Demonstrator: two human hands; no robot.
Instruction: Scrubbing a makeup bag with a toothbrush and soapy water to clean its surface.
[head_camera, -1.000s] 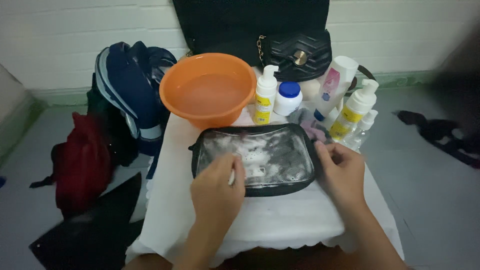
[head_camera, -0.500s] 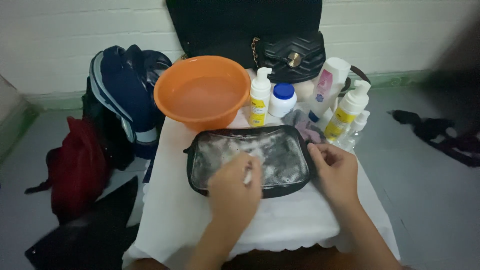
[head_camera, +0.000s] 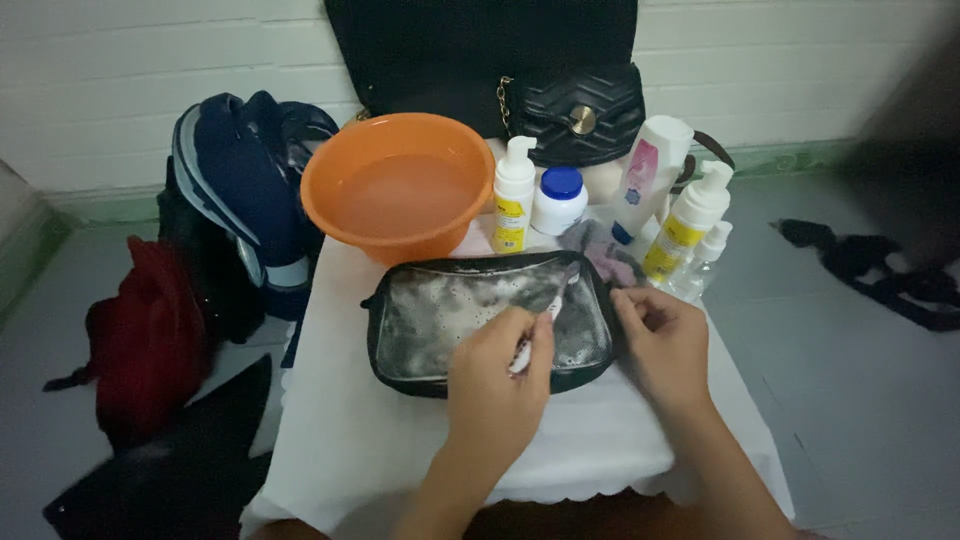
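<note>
While the left hand (head_camera: 495, 385) pinches a small white item on the sudsy clear pouch (head_camera: 485, 320), the right hand (head_camera: 665, 340) pins its edge, fingers curled; soft, slippery, best gripped by its black rim.

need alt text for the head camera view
Left hand scrubs a soapy clear black-trimmed pouch on a white-clothed table; right hand holds its edge. Behind: orange water basin, white bottles.
</note>
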